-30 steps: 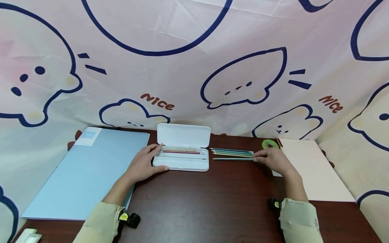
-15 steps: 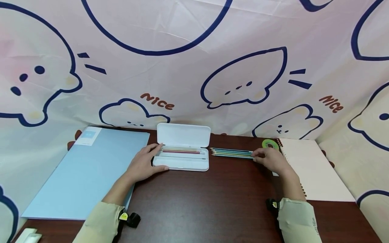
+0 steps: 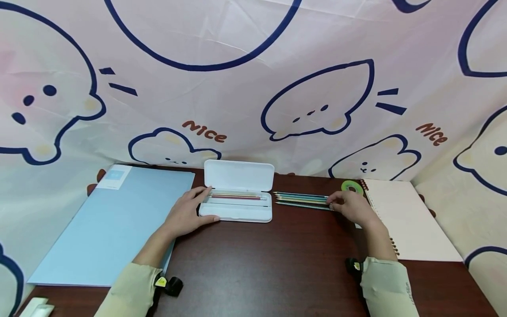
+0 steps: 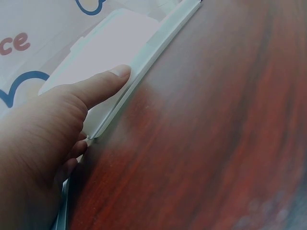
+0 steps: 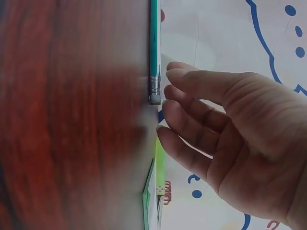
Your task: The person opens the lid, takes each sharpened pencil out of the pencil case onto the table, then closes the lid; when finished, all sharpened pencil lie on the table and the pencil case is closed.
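Observation:
My left hand (image 3: 189,212) holds the left end of an open white pencil case (image 3: 237,214), thumb on its front edge and fingers around the end. A few thin pencils (image 3: 237,197) lie inside the case. To the right, several sharpened pencils (image 3: 301,198) lie in a row on the table, tips toward the case. My right hand (image 3: 352,207) is at their blunt ends, fingers loosely bent. In the right wrist view, the nearest green pencil (image 5: 153,43) lies apart from the thumb, its eraser end free. The ends of the farther pencils are hidden behind the fingers.
A large blue folder (image 3: 119,229) lies on the left, partly under the left forearm. A spiral sketchbook (image 3: 412,220) is on the right, with a green roll of tape (image 3: 351,186) near its rings. White objects (image 3: 37,307) sit at the front left corner.
My right hand brought a separate pencil back against the row, then shifted slightly left and away from it. The front pencil now lies slightly angled from the others. The left hand has stayed put.

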Action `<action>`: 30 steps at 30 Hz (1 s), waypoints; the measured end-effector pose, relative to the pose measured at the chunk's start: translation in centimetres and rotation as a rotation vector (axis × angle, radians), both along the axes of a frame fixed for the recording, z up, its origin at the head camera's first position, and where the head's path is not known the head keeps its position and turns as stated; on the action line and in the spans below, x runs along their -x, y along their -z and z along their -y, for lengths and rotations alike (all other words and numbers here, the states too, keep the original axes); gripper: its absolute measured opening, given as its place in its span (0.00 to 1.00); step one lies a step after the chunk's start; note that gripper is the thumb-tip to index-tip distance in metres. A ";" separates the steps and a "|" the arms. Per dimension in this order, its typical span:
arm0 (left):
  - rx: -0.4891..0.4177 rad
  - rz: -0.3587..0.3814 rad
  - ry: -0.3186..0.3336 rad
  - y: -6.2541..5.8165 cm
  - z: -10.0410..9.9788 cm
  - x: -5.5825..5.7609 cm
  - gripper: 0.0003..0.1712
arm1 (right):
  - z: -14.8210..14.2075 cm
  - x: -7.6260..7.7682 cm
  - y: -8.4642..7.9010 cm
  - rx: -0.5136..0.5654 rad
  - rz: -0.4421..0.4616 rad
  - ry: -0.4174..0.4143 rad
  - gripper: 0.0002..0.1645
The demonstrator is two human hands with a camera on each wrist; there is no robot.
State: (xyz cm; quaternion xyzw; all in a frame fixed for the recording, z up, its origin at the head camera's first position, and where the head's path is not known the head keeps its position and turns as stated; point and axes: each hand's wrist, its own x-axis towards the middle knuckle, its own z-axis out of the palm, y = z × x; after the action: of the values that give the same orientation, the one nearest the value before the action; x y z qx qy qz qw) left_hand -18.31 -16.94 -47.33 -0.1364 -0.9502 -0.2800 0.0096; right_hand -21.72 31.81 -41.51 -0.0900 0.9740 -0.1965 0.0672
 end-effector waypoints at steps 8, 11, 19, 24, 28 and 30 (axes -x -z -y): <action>0.001 0.000 0.000 0.0 0.1 -0.1 0.55 | 0.7 -0.4 -0.7 0.047 0.058 -0.040 0.06; 0.001 0.004 -0.002 0.0 0.1 -0.1 0.56 | 1.1 -0.6 -0.9 0.081 0.087 -0.070 0.07; 0.006 0.002 -0.003 -0.1 0.0 0.1 0.56 | 1.9 -0.5 -0.6 0.097 0.144 -0.119 0.11; 0.008 0.003 -0.007 -0.1 -0.1 0.0 0.56 | 2.1 -0.5 -0.3 0.076 0.137 -0.138 0.17; 0.010 0.005 -0.006 -0.1 0.0 0.0 0.56 | 2.2 -0.4 -0.2 0.059 0.118 -0.138 0.20; 0.010 0.007 -0.006 0.0 0.0 0.1 0.56 | 2.3 -0.3 -0.2 0.055 0.118 -0.132 0.21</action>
State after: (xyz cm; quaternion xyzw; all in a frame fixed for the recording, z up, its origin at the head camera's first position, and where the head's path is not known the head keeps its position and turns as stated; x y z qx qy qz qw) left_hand -18.39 -16.95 -47.30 -0.1328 -0.9520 -0.2758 0.0066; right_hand -21.42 29.54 -41.29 -0.1439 0.9547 -0.2232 0.1346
